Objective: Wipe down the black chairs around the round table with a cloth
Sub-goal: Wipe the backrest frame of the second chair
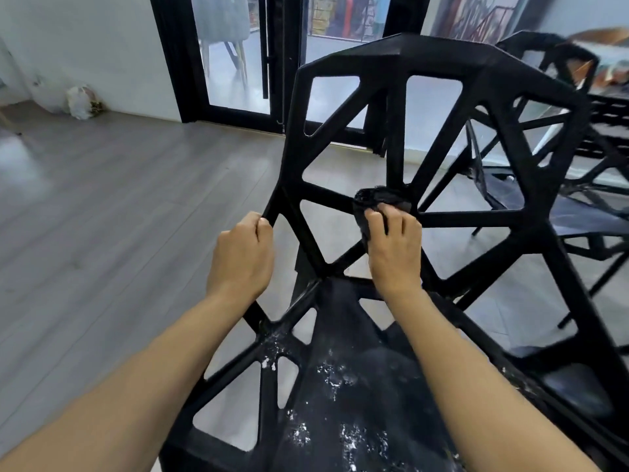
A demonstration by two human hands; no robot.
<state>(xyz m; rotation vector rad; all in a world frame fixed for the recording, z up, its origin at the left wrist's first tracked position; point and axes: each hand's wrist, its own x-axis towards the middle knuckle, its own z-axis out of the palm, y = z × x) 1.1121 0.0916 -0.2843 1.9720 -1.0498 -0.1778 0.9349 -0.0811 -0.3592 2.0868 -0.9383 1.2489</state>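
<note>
- Right hand (394,247), centre of frame, is pressing a dark cloth (377,202) w/ curled fingers onto a strut junction of the black chair (439,59) backrest; cloth is bunched under the fingertips.
- Left hand (243,253), just left of centre, is gripping the backrest's left edge strut, fingers wrapped round it, prob. steadying the chair.
- Chair is filling centre and lower right; its seat at bottom centre is showing white specks/smears, so that part looks not yet wiped.
- Upper struts look clean, but can't tell if wiped.
- More black chairs (558,56) are sitting at upper right beside a table edge (609,63); no sign they're done, so most of the job seems left.
- Glass door (238,63) upper centre, wood floor (102,206) at left.
</note>
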